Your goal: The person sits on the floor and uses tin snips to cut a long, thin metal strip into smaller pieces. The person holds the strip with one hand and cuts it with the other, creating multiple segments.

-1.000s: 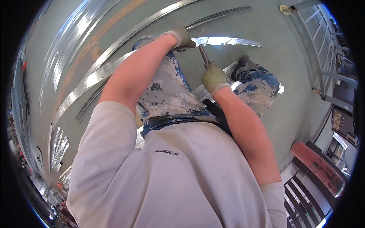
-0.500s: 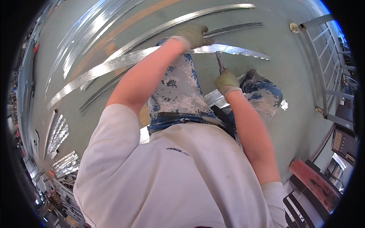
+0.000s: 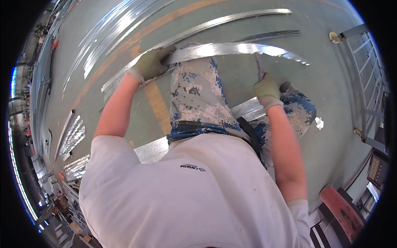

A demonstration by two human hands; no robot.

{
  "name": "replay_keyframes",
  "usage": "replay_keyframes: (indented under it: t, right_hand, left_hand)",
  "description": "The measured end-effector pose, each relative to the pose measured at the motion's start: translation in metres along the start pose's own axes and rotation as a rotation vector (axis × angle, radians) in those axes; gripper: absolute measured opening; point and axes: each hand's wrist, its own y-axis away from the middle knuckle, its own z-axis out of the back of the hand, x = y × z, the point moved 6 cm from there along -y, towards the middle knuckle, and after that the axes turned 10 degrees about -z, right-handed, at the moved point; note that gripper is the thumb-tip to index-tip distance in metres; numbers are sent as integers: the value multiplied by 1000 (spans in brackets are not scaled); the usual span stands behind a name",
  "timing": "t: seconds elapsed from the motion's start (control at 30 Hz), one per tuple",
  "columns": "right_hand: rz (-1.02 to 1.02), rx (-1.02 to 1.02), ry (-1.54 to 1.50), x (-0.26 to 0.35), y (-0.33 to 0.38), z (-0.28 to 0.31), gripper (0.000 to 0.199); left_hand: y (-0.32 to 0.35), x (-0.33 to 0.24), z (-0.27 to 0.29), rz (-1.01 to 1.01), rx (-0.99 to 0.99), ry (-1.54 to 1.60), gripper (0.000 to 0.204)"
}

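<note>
Left hand (image 3: 154, 64): knitted olive glove, fingers closed about the visible left end of a galvanised metal strip (image 3: 219, 51). Right hand (image 3: 267, 89): matching glove, fingers wrapped around the handle of a dark, plier-type hand tool (image 3: 259, 68). The tool points away from the body, its tip at the strip's near edge; whether its jaws bite the metal cannot be told.

The strip is thin, flat and reflective, spanning from the left hand past the tool, beyond the knee of the camouflage trousers (image 3: 194, 89). Its near edge is toothed toward the tapered right tip.

Grey-green floor (image 3: 331, 95) extends between that tip and a tubular metal frame (image 3: 369, 70) on casters. Beyond the strip lie a bundle of slender dark strips (image 3: 271, 34) and a long, bright metal profile (image 3: 215, 24). Further left lie parallel silvery lengths (image 3: 108, 33). A flat metal sheet (image 3: 152, 149) shows beside the left hip. Toothed metal pieces (image 3: 74, 136) are grouped at far left; a scuffed red cylinder (image 3: 342, 213) is at lower right.
</note>
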Motion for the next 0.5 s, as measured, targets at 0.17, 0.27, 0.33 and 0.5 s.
replay_keyframes:
  t: [0.17,0.27,0.33,0.5]
  right_hand:
    - [-5,-168,2,-55,-64,45,42]
    - [-64,-194,12,-80,-94,60,44]
    - [-87,-235,17,-91,-107,61,45]
    - [-109,-97,20,-92,-119,33,47]
  left_hand:
    - [-59,-88,2,-64,33,19,70]
    - [-92,-111,-10,-136,40,43,73]
    - [-103,-128,-13,-122,83,7,76]
    - [-115,-131,-24,-40,182,28,78]
